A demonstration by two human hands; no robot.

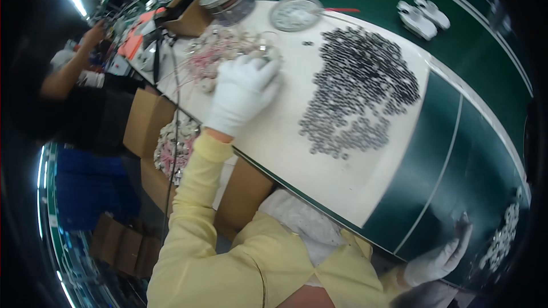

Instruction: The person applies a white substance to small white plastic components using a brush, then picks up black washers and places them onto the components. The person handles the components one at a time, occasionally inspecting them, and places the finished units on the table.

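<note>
My left hand (pixel 242 92), in a white glove, reaches across the white tabletop (pixel 274 137) to a heaped pile of small white parts with pink wires (pixel 214 54). Its fingers curl down at the pile's right side, beside a shiny metal piece (pixel 262 49); what they grip, if anything, is hidden. My right hand (pixel 436 261), also gloved, is at the near edge of the dark green surface (pixel 419 194), fingers stretched out and thumb apart. Between the hands, many small dark ring-like pieces (pixel 365 74) lie spread in one layer.
A round clear container (pixel 228 0) and a cardboard box (pixel 188 11) stand behind the wired pile. A clear round dish (pixel 295 13) lies further right. White shoes (pixel 422 18) are at the far side. Small silvery parts (pixel 502 239) lie far right. Another person's arm (pixel 71 65) is at left.
</note>
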